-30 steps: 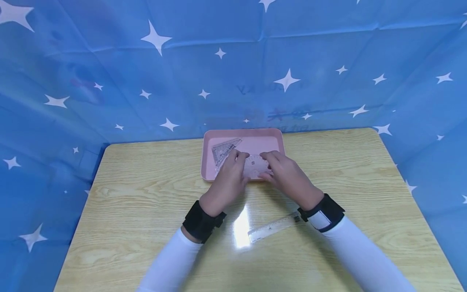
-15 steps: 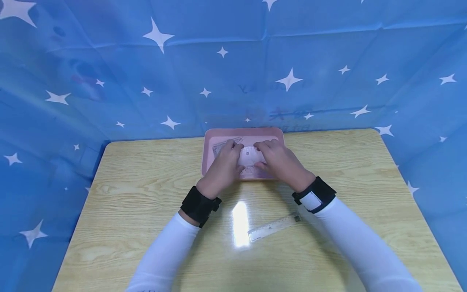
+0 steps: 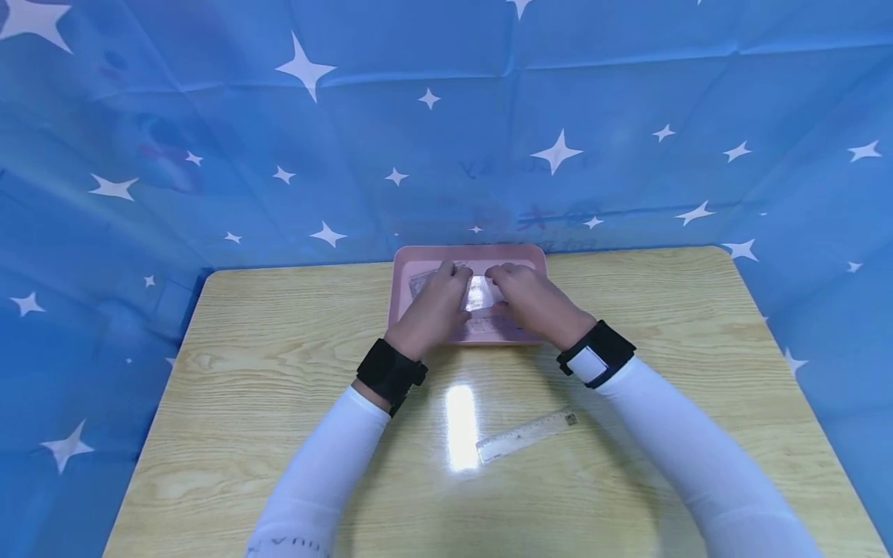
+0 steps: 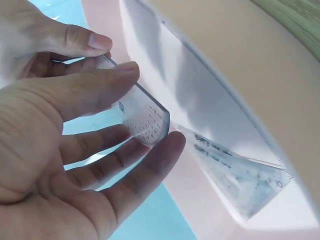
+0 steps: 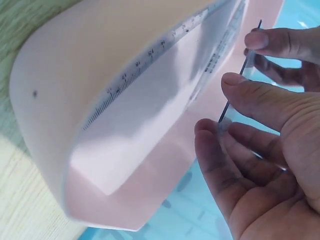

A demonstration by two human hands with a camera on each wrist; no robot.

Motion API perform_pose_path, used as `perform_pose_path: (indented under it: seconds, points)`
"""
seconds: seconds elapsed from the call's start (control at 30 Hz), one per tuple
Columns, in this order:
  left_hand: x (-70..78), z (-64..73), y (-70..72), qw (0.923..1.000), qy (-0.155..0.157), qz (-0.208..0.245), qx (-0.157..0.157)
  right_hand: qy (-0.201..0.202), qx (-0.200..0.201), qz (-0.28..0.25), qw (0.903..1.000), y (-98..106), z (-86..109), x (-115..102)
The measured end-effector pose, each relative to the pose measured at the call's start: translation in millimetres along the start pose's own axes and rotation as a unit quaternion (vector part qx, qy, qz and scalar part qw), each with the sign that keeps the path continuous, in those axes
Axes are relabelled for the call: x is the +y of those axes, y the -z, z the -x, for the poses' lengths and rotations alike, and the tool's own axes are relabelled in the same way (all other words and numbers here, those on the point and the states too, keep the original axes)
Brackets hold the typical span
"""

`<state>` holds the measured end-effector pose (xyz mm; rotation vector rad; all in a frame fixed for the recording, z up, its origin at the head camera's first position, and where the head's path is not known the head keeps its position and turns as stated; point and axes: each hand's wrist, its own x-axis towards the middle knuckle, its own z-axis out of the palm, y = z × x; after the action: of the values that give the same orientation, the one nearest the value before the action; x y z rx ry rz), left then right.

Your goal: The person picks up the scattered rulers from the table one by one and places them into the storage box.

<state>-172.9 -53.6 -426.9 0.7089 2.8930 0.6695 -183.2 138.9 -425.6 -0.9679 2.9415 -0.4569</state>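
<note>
Both hands hold a clear protractor (image 3: 478, 293) over the pink tray (image 3: 397, 298). My left hand (image 3: 434, 304) pinches its left end between thumb and fingers, and my right hand (image 3: 533, 302) pinches the right end. Seen from the left wrist, the protractor (image 4: 145, 112) is tilted, its straight edge toward the thumbs. In the right wrist view the protractor (image 5: 235, 92) appears nearly edge-on. A clear set square (image 4: 240, 177) lies inside the tray, partly hidden by my left hand in the head view. Along the tray's near side runs a clear edge with a numbered scale (image 5: 150, 55).
A clear ruler (image 3: 526, 435) lies slantwise on the wooden table (image 3: 279, 372), nearer to me than the tray. Behind the table hangs a blue cloth (image 3: 446, 155) with white stars, close to the tray's far side.
Both hands have moved forward, farther over the tray, carrying the protractor. Its face has tilted and now catches a bright glare. The ruler on the table has stayed in place.
</note>
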Motion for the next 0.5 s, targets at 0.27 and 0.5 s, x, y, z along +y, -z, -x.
perform_pose_path:
  seconds: [0.27,0.5]
  points:
    - [-2.0,-17.3,-3.3,0.9992,0.002,-0.036,-0.016,-0.027,-0.027,0.004,0.9993,-5,-10.9,7]
    - [-5.7,-28.4,-8.6,0.9974,0.022,-0.043,-0.054,-0.047,-0.052,0.002,0.9976,-12,-17.7,9]
